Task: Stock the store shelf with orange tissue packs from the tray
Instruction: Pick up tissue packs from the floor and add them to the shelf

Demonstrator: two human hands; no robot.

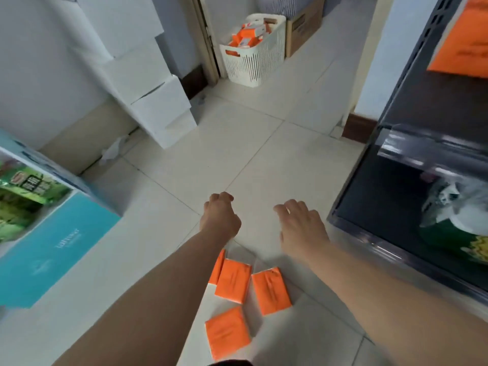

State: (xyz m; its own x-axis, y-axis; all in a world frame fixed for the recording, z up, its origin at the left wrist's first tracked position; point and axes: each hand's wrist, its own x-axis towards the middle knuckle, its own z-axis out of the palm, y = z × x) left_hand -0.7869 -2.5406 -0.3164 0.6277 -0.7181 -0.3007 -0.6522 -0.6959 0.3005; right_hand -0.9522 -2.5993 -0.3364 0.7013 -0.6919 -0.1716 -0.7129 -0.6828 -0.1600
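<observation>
Pale tiled floor [264, 159] stretches ahead of me, with the dark store shelf [380, 196] on my right, a few orange packs [464, 35] already lying on its upper board. On my left stands a teal carton [52, 249] of green packets [23, 191]; its faint print and theirs are too blurred to read. White boxes [158, 101] are stacked against the wall. At the far doorway, a white slatted basket [253, 64] holds more orange packs, just beside a cardboard box [303, 25] with illegible lettering. My left hand [220, 216] is curled into an empty fist; my right hand [301, 225] hangs relaxed, holding nothing. Four orange tissue packs [272, 290] lie on the floor between my forearms, their wording unreadable.
</observation>
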